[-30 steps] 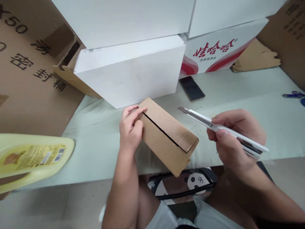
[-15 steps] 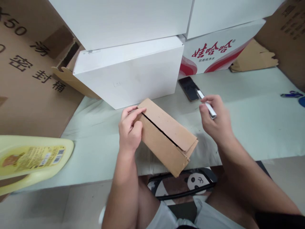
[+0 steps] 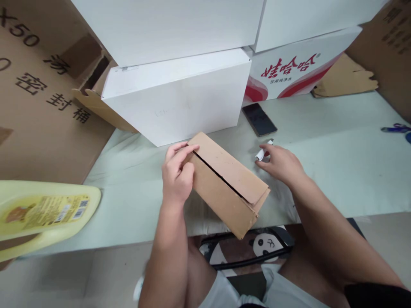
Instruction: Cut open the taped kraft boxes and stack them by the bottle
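My left hand (image 3: 177,173) rests on the upper left end of a small brown cardboard box (image 3: 233,171), its fingers curled over the corner. The box lies at a slant near the table's front edge, and a narrow dark gap runs along its top between the flaps. To the right of the box, my right hand (image 3: 282,164) holds a slim white stick-shaped tool (image 3: 261,154) between thumb and fingers, low over the table. Part of the tool is hidden by the fingers, and its exact kind cannot be made out. A black phone (image 3: 259,119) lies just beyond it.
White boxes (image 3: 180,98) are stacked at the back, one with red lettering (image 3: 289,70). Large brown cartons stand left (image 3: 41,107) and right (image 3: 385,55). A yellow bottle (image 3: 54,214) lies at the left; a blue-purple object (image 3: 396,128) is at the far right.
My right hand has moved left and lower with the white tool, away from the phone, and the tool has turned in the fingers. My left hand keeps its place on the box.
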Motion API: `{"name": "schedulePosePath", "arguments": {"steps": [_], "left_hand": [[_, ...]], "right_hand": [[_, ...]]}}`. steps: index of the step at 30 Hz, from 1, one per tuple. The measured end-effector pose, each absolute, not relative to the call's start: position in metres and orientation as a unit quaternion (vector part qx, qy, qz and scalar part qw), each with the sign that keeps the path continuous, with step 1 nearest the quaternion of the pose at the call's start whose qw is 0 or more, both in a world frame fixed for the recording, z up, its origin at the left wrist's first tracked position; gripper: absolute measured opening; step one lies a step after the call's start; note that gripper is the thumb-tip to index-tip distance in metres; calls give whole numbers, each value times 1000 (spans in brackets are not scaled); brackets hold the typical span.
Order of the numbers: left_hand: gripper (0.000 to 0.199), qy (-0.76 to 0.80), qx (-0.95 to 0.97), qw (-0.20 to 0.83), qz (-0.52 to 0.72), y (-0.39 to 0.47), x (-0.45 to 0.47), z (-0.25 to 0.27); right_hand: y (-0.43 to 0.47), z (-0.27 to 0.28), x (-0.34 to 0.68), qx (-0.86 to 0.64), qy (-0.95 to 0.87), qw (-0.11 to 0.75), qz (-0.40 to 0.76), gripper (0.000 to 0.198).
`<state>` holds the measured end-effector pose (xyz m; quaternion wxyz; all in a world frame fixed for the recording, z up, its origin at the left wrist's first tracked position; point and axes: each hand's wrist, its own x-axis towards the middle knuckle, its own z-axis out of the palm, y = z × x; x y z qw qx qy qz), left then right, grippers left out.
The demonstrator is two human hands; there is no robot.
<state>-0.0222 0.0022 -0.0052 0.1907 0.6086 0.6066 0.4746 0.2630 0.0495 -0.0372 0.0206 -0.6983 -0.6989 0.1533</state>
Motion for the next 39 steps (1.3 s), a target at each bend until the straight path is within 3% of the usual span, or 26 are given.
{"name": "schedulePosePath", "arguments": {"steps": [9, 17, 39], "left_hand": [[44, 613, 611, 188, 466, 2, -22, -4], [45, 613, 611, 184, 467, 2, -21, -5], [44, 612, 612, 179, 468, 1, -19, -5]], "right_hand": [[50, -34, 263, -697, -699, -5, 160, 31], [52, -36, 263, -710, -684, -16, 168, 41], [50, -40, 255, -697, -698, -35, 159, 30]]}}
